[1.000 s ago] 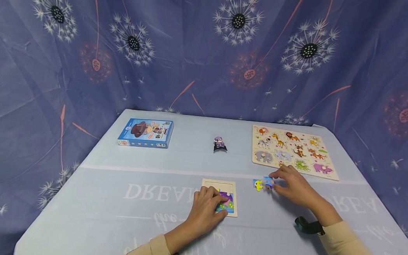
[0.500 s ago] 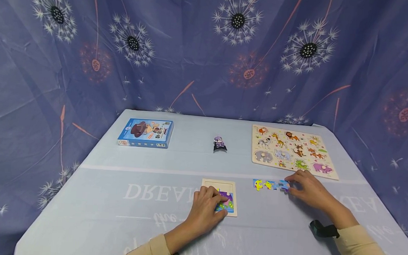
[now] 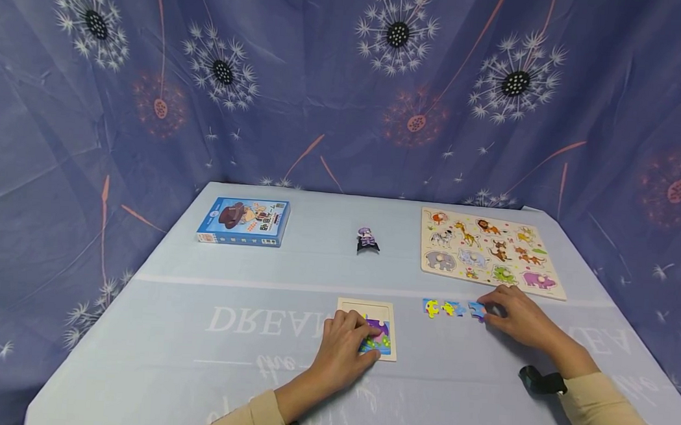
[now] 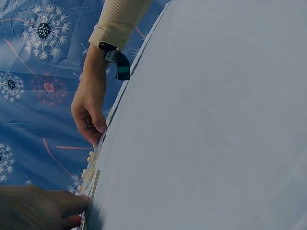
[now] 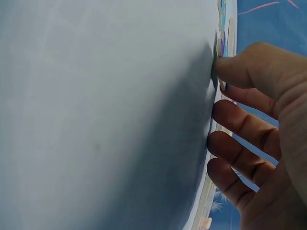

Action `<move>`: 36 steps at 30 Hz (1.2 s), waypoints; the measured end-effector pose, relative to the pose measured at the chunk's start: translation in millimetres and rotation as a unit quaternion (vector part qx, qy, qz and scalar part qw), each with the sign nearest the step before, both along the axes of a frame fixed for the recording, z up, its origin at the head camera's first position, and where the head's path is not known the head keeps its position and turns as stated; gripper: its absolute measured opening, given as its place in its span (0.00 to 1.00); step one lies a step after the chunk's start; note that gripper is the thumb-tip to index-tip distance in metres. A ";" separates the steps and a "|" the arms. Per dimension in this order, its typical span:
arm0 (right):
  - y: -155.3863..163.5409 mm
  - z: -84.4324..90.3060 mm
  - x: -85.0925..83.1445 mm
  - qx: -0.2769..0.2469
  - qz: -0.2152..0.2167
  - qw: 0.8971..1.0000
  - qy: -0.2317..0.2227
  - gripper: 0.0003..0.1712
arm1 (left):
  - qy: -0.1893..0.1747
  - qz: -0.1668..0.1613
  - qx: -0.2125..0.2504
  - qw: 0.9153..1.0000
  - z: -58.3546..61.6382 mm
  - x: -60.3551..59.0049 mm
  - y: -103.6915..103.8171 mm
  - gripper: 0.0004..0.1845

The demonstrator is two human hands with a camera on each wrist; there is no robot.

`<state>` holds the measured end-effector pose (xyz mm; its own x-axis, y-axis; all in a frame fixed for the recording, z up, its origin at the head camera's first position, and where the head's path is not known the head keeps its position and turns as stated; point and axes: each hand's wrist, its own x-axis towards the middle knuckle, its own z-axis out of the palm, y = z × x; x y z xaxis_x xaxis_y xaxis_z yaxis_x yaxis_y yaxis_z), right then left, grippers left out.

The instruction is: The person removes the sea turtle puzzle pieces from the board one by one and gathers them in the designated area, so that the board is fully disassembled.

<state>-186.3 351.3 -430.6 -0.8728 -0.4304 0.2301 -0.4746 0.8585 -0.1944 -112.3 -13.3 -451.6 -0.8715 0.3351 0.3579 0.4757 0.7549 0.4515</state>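
Note:
My left hand [image 3: 345, 343] rests on a small wooden jigsaw tray [image 3: 391, 345]; its fingers lie over the left part and hide much of the picture. Purple, blue and green pieces show inside the frame. Over to the right, my right hand [image 3: 515, 317] pinches the edge of a blue puzzle piece [image 3: 476, 310] between thumb and index finger; the right wrist view shows the thumb [image 5: 232, 71] against it. Left of that piece, a yellow fish puzzle piece [image 3: 431, 307] and a blue-yellow puzzle piece [image 3: 453, 308] lie flat in a row.
Behind my right hand lies a wooden animal peg board [image 3: 460, 272]. A small purple-haired figurine [image 3: 367, 240] stands at the back middle, and a blue game box [image 3: 243, 221] at the back left. A patterned curtain [image 3: 323, 107] hangs beyond the table's far edge.
The right hand has moved right with the blue piece, uncovering the blue-yellow piece beside the fish piece. During the last half second it has barely shifted. The left hand stays in place.

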 end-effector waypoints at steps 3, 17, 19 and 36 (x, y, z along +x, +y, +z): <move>0.0 -0.5 -0.5 0.001 0.000 1.000 -0.003 0.16 | 0.000 -0.001 0.001 1.000 0.1 -0.1 0.1 0.16; -1.5 5.1 -1.1 0.010 -0.021 0.998 -0.058 0.18 | 0.012 0.000 0.008 1.000 -0.4 0.3 0.4 0.15; -1.5 5.2 -0.5 0.009 -0.022 0.998 -0.057 0.18 | 0.012 -0.001 0.009 1.000 -0.6 0.4 0.3 0.15; -33.1 6.9 6.4 -0.039 0.001 0.999 0.024 0.18 | -0.017 0.004 0.066 0.998 3.2 0.5 0.6 0.14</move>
<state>-179.8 318.2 -423.6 -0.8585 -0.4122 0.3052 -0.4876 0.8403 -0.2368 -111.8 -12.6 -448.5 -0.8865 0.2794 0.3688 0.4523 0.6911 0.5637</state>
